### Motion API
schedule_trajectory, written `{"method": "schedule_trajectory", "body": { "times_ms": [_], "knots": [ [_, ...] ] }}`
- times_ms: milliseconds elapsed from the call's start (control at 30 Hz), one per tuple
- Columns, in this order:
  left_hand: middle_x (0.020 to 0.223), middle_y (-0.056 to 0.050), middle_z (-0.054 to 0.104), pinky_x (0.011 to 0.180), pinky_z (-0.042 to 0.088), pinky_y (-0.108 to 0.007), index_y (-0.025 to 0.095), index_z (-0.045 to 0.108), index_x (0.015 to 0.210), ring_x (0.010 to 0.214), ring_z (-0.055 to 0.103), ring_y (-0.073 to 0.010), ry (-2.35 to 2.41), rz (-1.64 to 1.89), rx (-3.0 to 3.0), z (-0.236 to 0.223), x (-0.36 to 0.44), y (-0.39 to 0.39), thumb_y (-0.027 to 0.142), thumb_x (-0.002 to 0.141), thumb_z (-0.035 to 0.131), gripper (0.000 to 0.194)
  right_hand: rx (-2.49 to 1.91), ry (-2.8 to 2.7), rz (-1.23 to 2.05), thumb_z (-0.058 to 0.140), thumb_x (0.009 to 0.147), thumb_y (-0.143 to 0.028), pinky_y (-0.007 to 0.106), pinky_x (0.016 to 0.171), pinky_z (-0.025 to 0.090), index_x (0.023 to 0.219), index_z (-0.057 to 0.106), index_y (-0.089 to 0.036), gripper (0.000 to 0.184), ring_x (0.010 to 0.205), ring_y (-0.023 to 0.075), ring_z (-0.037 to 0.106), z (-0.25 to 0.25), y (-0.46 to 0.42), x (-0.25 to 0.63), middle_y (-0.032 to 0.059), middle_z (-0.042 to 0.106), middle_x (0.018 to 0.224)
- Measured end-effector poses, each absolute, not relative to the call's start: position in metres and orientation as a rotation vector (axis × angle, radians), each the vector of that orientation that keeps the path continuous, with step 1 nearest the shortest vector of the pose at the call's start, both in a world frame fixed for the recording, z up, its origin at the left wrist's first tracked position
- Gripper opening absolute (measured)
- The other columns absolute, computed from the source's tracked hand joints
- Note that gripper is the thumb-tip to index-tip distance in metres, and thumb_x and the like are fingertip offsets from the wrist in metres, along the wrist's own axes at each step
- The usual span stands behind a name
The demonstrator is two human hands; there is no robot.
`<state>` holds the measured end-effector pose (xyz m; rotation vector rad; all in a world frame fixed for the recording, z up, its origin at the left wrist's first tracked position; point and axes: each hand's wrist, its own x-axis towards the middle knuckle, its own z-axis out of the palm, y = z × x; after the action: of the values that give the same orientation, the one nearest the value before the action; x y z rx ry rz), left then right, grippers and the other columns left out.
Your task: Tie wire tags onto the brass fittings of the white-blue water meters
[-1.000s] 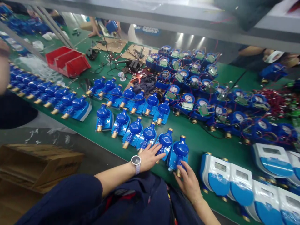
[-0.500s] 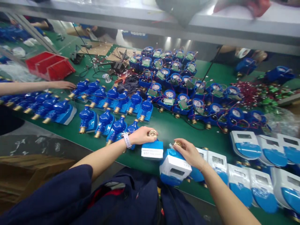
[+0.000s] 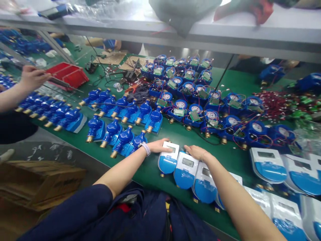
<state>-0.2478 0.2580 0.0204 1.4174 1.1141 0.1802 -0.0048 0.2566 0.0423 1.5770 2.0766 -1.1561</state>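
My left hand [image 3: 157, 146] is closed over the far end of a white-and-blue water meter [image 3: 168, 160] that lies face up on the green table [image 3: 175, 135]. Just to its right, my right hand [image 3: 197, 152] is curled over the far end of a second white-and-blue meter [image 3: 186, 169], also face up. The two meters lie side by side and head a row of face-up meters [image 3: 265, 164] running off to the right. A watch [image 3: 145, 148] sits on my left wrist.
Rows of blue meters with brass ends [image 3: 117, 134] lie face down left of my hands. Behind them stand open blue meters with circuit boards and wires [image 3: 195, 90]. A co-worker's hand [image 3: 31, 77] holds a tool beside red bins [image 3: 67, 74]. A cardboard box [image 3: 37, 180] lies below the table's edge.
Both hands picked up the two nearest face-down blue meters, turned them over, and laid them face up beside the row on the right. The co-worker's hand lifted from the table.
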Motion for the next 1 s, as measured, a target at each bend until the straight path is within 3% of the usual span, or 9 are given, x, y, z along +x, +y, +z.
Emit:
{"method": "schedule_trajectory", "body": {
  "times_ms": [100,200,333,400,500,667,767,867,1000],
  "knots": [
    [0.113,-0.01,0.058,0.084,0.043,-0.033,0.015,0.043,0.124,0.099,0.056,-0.023,1.006,0.152,1.542,0.019,-0.245,0.256,0.043,0.057,0.071,0.078,1.512,2.033,-1.263,0.027,0.08,-0.064,0.033,0.071,0.043,0.092,0.066,-0.015,0.064,0.082,0.0249,0.061,0.041,0.262,0.0,0.0134,0.066,0.093],
    [0.119,-0.013,0.054,0.089,0.041,-0.036,0.012,0.03,0.133,0.105,0.053,-0.0244,1.043,0.154,1.539,0.019,-0.238,0.246,0.04,0.061,0.069,0.086,1.495,2.048,-1.197,0.033,0.073,-0.071,0.036,0.073,0.043,0.104,0.061,-0.014,0.071,0.088,0.0279,0.06,0.04,0.259,0.0,0.0152,0.064,0.101],
    [0.139,-0.018,0.029,0.101,0.03,-0.041,0.011,0.016,0.138,0.126,0.03,-0.0269,1.266,0.331,1.756,0.037,-0.252,0.205,0.041,0.07,0.06,0.086,1.667,2.258,-0.879,0.038,0.076,-0.064,0.043,0.077,0.043,0.112,0.056,-0.013,0.065,0.093,0.031,0.058,0.051,0.239,-0.018,0.017,0.062,0.102],
    [0.142,-0.013,0.025,0.103,0.027,-0.041,0.018,0.022,0.137,0.129,0.026,-0.0247,1.307,0.438,1.943,0.051,-0.282,0.177,0.039,0.075,0.054,0.073,1.759,2.578,-0.711,0.043,0.079,-0.056,0.044,0.085,0.041,0.115,0.052,-0.014,0.056,0.103,0.0301,0.052,0.062,0.221,-0.04,0.0156,0.058,0.11],
    [0.138,-0.009,0.033,0.106,0.02,-0.048,0.025,0.035,0.131,0.128,0.026,-0.0263,1.515,0.492,2.157,0.064,-0.352,0.145,0.035,0.076,0.054,0.059,1.562,3.038,-0.684,0.046,0.083,-0.04,0.04,0.091,0.038,0.119,0.046,-0.018,0.042,0.111,0.0248,0.046,0.074,0.187,-0.095,0.0111,0.053,0.119],
    [0.14,-0.012,0.027,0.104,0.021,-0.05,0.022,0.033,0.132,0.129,0.021,-0.0293,1.616,0.288,2.303,0.049,-0.457,0.14,0.039,0.066,0.065,0.075,0.989,3.125,-0.655,0.06,0.075,-0.029,0.039,0.079,0.045,0.127,0.039,-0.025,0.056,0.1,0.0255,0.051,0.059,0.155,-0.208,0.0105,0.038,0.135],
    [0.14,-0.01,0.028,0.104,0.025,-0.047,0.022,0.038,0.128,0.13,0.021,-0.0267,1.344,0.179,2.421,0.031,-0.484,0.153,0.026,0.064,0.067,0.07,1.016,3.058,-0.544,0.064,0.072,-0.028,0.039,0.074,0.045,0.123,0.043,-0.025,0.055,0.094,0.0257,0.053,0.04,0.156,-0.251,0.0114,0.041,0.131],
    [0.139,-0.009,0.032,0.104,0.027,-0.044,0.02,0.051,0.113,0.131,0.02,-0.0244,1.27,0.203,2.481,0.019,-0.492,0.163,0.009,0.068,0.056,0.047,1.103,3.008,-0.414,0.061,0.074,-0.025,0.038,0.071,0.046,0.107,0.053,-0.022,0.034,0.088,0.0244,0.054,0.028,0.158,-0.27,0.0113,0.05,0.121],
    [0.139,-0.009,0.032,0.103,0.03,-0.042,0.017,0.055,0.099,0.131,0.019,-0.0239,1.22,0.313,2.454,0.026,-0.492,0.172,0.005,0.068,0.05,0.034,1.137,3.037,-0.316,0.052,0.079,-0.019,0.035,0.066,0.048,0.096,0.056,-0.02,0.018,0.083,0.0225,0.055,0.029,0.156,-0.269,0.0117,0.054,0.116]
  ]
}}
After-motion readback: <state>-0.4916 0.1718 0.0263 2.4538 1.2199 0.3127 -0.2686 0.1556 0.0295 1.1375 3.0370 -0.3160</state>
